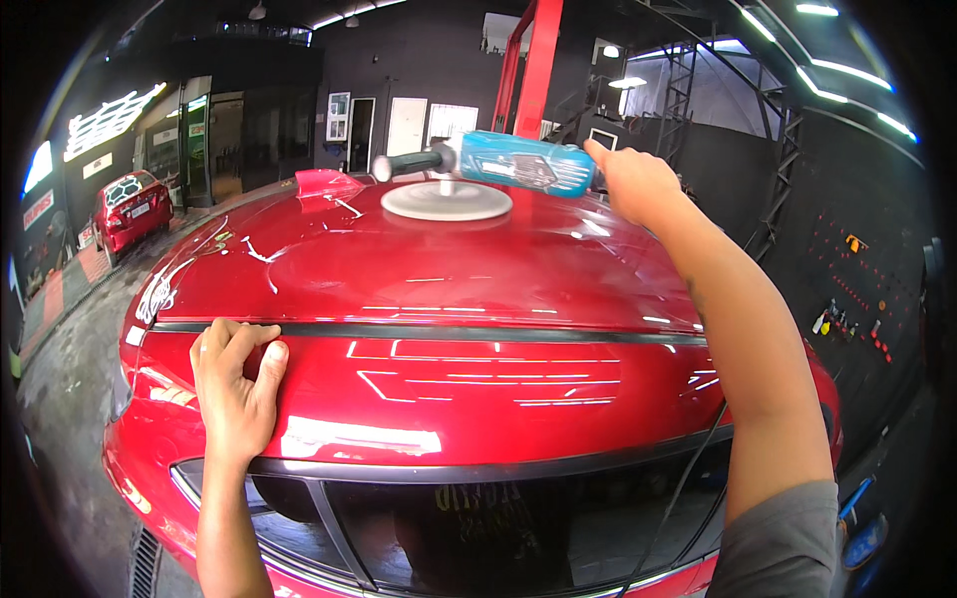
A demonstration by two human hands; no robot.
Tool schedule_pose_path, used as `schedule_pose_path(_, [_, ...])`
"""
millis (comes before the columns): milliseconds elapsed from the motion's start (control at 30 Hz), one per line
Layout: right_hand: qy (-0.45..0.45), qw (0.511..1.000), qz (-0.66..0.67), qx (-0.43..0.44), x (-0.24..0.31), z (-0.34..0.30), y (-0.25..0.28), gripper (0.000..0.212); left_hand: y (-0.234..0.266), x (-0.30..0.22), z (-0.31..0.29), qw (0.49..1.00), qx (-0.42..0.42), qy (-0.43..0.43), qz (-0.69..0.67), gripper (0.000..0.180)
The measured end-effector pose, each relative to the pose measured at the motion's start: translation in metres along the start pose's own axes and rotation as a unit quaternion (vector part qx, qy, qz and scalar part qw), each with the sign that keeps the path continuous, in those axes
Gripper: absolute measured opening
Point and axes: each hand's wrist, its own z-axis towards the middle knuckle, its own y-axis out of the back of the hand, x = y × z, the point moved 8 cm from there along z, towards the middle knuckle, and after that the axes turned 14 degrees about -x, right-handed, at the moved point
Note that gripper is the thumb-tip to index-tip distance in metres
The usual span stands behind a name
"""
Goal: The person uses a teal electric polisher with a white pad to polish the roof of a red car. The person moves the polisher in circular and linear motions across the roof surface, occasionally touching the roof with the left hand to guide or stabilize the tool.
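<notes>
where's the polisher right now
In the head view the blue polisher sits top centre, its round pad flat on the red car's roof, held by the right hand.

- The glossy metallic red car roof [419, 259] is showing white streaks of reflected light, thickest toward its left edge.
- A thin black rubber trim strip [449, 332] is running across the roof from side to side.
- The teal-blue plastic polishing machine [523, 162] is carrying a black side handle [409, 162] and a pale grey round pad [446, 200].
- The dark tinted car window [498, 518] is sitting inside a black frame at the near edge.
- A grey fabric sleeve [788, 543] is covering the right upper arm.
- A small red parked car [130, 207] is standing at far left.
</notes>
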Motion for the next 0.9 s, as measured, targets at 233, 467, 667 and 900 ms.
schedule_pose_path(233, [-0.064,0.994,-0.087,0.016,-0.115,-0.075,0.014,0.064,-0.002,0.003,0.003,1.000,-0.010,-0.009,-0.015,0.023])
schedule_pose_path(467, [-0.119,0.980,-0.141,0.067,-0.166,-0.138,0.044,0.058,0.009,-0.036,0.013,0.993,-0.097,-0.025,-0.055,0.035])
schedule_pose_path(667, [-0.067,0.993,-0.090,0.045,-0.122,-0.129,0.070,0.062,-0.054,-0.244,-0.025,0.723,0.187,0.184,-0.640,0.036])
schedule_pose_path(900, [-0.011,0.999,-0.042,0.010,-0.062,-0.108,0.088,0.061,-0.178,-0.332,-0.010,0.453,0.235,0.486,-0.710,0.118])
